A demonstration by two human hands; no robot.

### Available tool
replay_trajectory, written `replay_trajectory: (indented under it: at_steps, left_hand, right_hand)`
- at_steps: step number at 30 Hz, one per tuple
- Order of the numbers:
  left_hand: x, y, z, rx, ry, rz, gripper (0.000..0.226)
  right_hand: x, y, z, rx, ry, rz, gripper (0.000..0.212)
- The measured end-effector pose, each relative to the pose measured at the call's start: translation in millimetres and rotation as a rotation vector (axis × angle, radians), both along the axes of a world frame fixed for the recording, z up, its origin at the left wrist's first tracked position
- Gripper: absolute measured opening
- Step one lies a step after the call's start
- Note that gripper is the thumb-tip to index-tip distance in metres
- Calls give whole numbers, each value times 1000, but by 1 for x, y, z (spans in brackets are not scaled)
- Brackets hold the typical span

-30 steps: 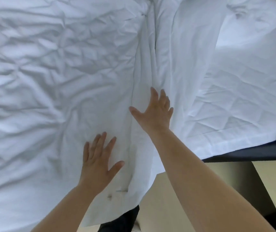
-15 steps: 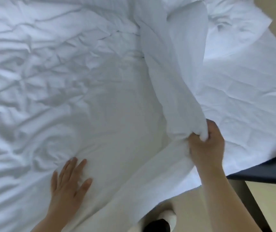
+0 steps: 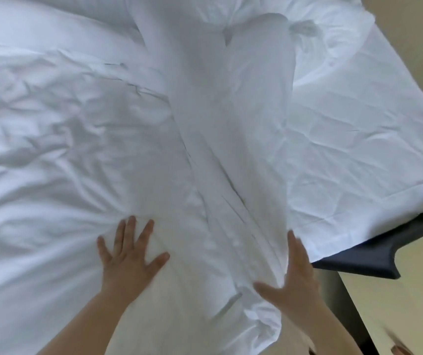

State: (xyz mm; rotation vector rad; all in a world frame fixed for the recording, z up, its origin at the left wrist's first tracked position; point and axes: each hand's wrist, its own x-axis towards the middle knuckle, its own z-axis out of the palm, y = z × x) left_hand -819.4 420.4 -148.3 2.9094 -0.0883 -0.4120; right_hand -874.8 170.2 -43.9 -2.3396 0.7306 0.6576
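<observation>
On the bed, left hand (image 3: 128,254), right hand (image 3: 295,280) flat, fingers spread, on creased white sheet (image 3: 218,175)

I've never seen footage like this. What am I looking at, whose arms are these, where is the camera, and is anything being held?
There is no machine here. These are a person's two bare arms, filmed by a wide-angle camera worn on the head and looking forward and down, so you see roughly what that person sees. Below is a bed with a crumpled white cover, bunched into a long ridge down the middle. To its right lies a flatter sheet, with the bed's dark base showing at the corner above a beige floor. The left hand lies flat on the cover, fingers spread. The right hand, slightly blurred, is open against the ridge's side. Nothing is gripped.
</observation>
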Motion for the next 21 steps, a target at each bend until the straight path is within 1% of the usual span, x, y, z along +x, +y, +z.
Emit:
replay_trajectory:
  at_steps: [1,2,3,4,5,6,8,9,10,12,13,15,16,18,19,20,21]
  left_hand:
    - [-1,1,-3,-7,-14,9,126]
    - [-1,3,-5,13,7,-10,120]
    - [1,3,-3,3,62,-32,108]
    - [4,2,1,-17,122,-56,93]
    - [7,1,3,-8,173,-108,80]
    - [8,1,3,3,192,-157,72]
    - [8,3,3,-3,211,-188,68]
    - [8,4,2,-3,200,-183,68]
    - [9,5,1,-1,189,-167,67]
    - [8,7,0,7,183,-134,67]
    - [8,8,-1,5,189,-131,67]
    - [7,11,1,-20,192,-119,71]
    - [9,12,6,-47,188,-70,80]
    - [15,8,14,-149,138,60,115]
    - [19,3,22,-201,150,96,125]
    - [27,-6,32,-286,143,102,126]
    - [37,-17,44,-375,108,94,121]
  right_hand:
    - [19,10,13,-21,-170,39,97]
    - [42,22,21,-37,-352,77,92]
    - [69,33,21,-78,-478,136,92]
    - [100,44,19,-147,-495,223,94]
    - [130,52,10,-245,-413,305,97]
    - [157,58,-3,-361,-305,377,96]
    - [196,58,-29,-538,-164,456,89]
    - [207,55,-39,-577,-149,461,81]
    - [212,49,-44,-573,-188,460,71]
    - [212,34,-34,-452,-302,428,55]
    - [210,23,-23,-373,-350,358,50]
    - [195,-5,9,-213,-507,124,44]
    - [185,-21,26,-149,-618,-5,41]
    - [161,-55,53,-53,-792,-269,34]
    - [146,-73,58,-41,-816,-392,31]
    - [128,-94,58,-54,-798,-522,29]
    - [109,-111,51,-82,-733,-634,28]
